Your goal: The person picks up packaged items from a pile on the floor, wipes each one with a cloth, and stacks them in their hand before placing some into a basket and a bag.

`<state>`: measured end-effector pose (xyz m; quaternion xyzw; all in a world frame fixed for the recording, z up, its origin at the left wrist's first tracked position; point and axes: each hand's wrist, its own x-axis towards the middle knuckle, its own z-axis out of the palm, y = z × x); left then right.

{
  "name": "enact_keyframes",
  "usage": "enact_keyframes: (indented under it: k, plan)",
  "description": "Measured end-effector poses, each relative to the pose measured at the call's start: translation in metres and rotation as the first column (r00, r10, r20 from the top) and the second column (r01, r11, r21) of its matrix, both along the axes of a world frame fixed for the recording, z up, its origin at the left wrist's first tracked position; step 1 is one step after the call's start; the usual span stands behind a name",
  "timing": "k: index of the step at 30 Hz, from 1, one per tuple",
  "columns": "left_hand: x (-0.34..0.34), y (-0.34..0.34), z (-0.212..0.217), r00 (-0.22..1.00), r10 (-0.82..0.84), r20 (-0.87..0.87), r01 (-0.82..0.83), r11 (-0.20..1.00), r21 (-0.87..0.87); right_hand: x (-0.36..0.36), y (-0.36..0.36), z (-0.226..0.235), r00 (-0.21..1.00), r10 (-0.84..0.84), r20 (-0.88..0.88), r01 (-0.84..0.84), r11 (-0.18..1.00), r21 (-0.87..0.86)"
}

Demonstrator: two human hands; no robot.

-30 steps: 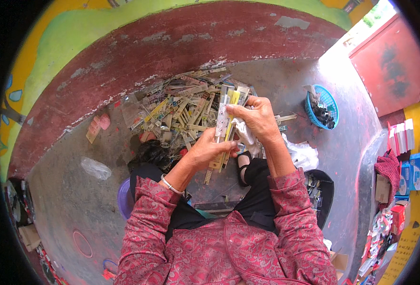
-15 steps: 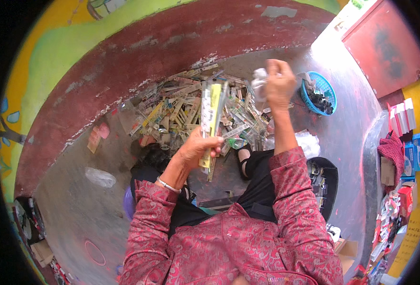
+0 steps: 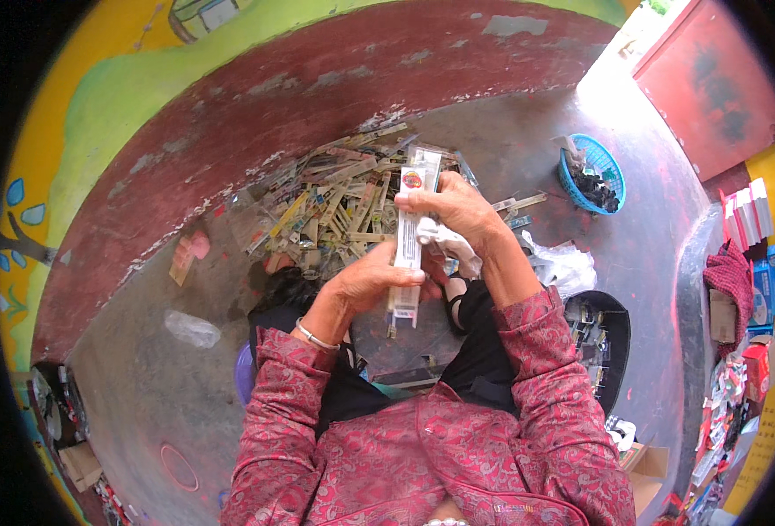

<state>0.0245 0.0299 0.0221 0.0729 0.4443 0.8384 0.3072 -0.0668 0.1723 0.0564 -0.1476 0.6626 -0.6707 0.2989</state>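
Upright in front of my lap is a small stack of long, narrow packages point(image 3: 410, 230), white on the side that shows, with a round red mark near the top. My left hand point(image 3: 368, 279) is closed round its lower part, thumb across the front. Higher up, my right hand point(image 3: 468, 212) grips the same stack, its thumb over the front face. A crumpled white cloth point(image 3: 450, 245) is tucked in the right hand's palm. Behind the hands, a loose pile of similar slim packages point(image 3: 335, 202) spreads over the floor. The fingers behind the stack are mostly hidden.
A blue plastic basket point(image 3: 618, 167) with dark items stands at the far right. Beside my right knee lie a white plastic bag point(image 3: 567, 270) and a black tray point(image 3: 617, 351) of small items. A clear bag point(image 3: 192, 329) is on the left floor. The red wall point(image 3: 230, 114) curves behind the pile.
My right hand has come down and left from its raised position, cloth still in it, and now grips the stack. The stack shows a white face instead of the yellow one.
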Motion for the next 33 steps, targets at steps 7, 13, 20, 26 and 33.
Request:
enact_keyframes:
  k: [7,13,20,26,33]
  plan:
    - [0.000,0.008,-0.019,0.942,0.330,0.068,-0.321,0.940,-0.118,-0.008,-0.007,-0.001,0.914,-0.142,-0.379,0.333,0.797,0.504]
    - [-0.007,0.006,-0.015,0.940,0.240,0.242,-0.249,0.968,0.005,0.004,-0.012,-0.003,0.289,-0.356,-0.889,0.557,0.817,-0.146]
    - [0.018,0.013,-0.009,0.980,0.010,0.199,0.004,0.998,-0.070,-0.038,0.009,-0.009,0.070,-0.118,-0.991,0.740,0.672,-0.027]
    - [0.002,0.003,-0.031,0.899,0.194,0.394,-0.267,0.953,0.140,-0.010,0.000,0.002,0.373,-0.567,-0.734,0.657,0.720,-0.223]
    - [0.002,0.002,-0.017,0.930,0.227,0.291,-0.302,0.921,0.247,-0.027,0.005,-0.012,0.950,-0.226,0.214,0.311,0.654,-0.690]
